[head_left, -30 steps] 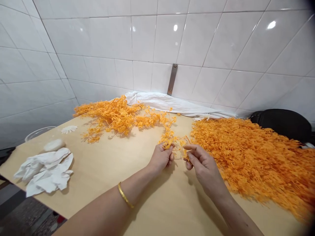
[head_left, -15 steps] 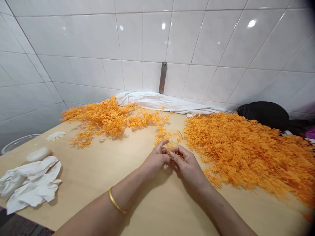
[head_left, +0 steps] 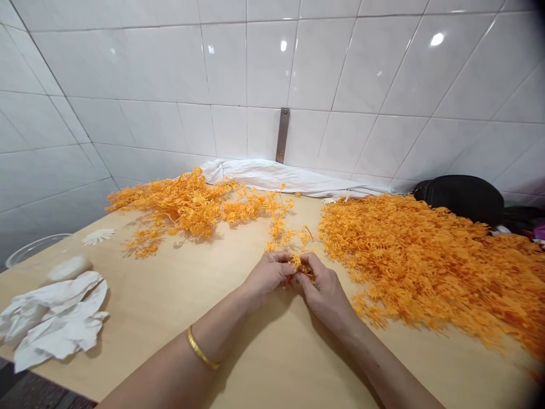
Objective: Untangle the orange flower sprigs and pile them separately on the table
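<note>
Small orange artificial flowers (head_left: 295, 261) are pinched between my two hands over the middle of the table. My left hand (head_left: 267, 277) is closed on them, thumb and fingers pressed together. From the other side, my right hand (head_left: 323, 288) also grips them, its fingers curled; my fingers partly hide the pieces. Just beyond my hands, a thin strand of orange flowers (head_left: 279, 227) runs back to a loose bunch of orange flowers (head_left: 183, 199) at the back left. A large heap of orange flower pieces (head_left: 426, 261) lies close to my right hand.
Crumpled white tissue (head_left: 59, 318), a whitish rounded object (head_left: 69, 268) and a white flower (head_left: 97, 236) lie on the left of the table (head_left: 170, 301). White cloth (head_left: 272, 176) runs along the tiled wall (head_left: 162, 62). A black case (head_left: 460, 199) stands at the back right.
My fingers have shifted around the orange flowers, and more of the orange now shows between them. My left hand's raised finger has come down. The heap and the bunch stay put.
</note>
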Demonstrator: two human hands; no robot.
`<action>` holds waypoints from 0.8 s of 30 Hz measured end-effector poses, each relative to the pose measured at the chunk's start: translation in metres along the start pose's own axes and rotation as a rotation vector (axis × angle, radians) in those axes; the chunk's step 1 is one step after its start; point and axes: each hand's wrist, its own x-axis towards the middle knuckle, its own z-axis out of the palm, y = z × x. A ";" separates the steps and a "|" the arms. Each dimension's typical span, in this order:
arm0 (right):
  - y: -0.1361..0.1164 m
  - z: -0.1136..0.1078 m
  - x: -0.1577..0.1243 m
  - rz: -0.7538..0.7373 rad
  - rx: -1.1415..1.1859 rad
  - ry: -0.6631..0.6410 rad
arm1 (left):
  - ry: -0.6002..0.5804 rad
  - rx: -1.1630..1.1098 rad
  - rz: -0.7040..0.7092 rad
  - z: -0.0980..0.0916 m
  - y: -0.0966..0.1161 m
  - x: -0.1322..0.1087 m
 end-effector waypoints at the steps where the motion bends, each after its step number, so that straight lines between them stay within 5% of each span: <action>1: 0.000 0.000 0.000 0.007 0.033 0.001 | 0.008 -0.009 -0.020 0.000 0.001 0.000; 9: -0.003 0.005 0.000 0.171 0.375 0.021 | 0.050 -0.197 0.036 -0.002 -0.005 0.005; 15: -0.003 0.009 -0.004 -0.149 -0.136 0.104 | 0.180 -0.010 0.251 0.008 -0.007 0.002; 21: -0.021 0.006 -0.020 -0.482 -0.241 0.257 | 0.288 0.003 0.313 0.003 -0.008 0.012; 24: -0.029 -0.001 -0.020 -0.380 -0.200 0.370 | 0.322 0.041 0.265 -0.003 -0.008 0.012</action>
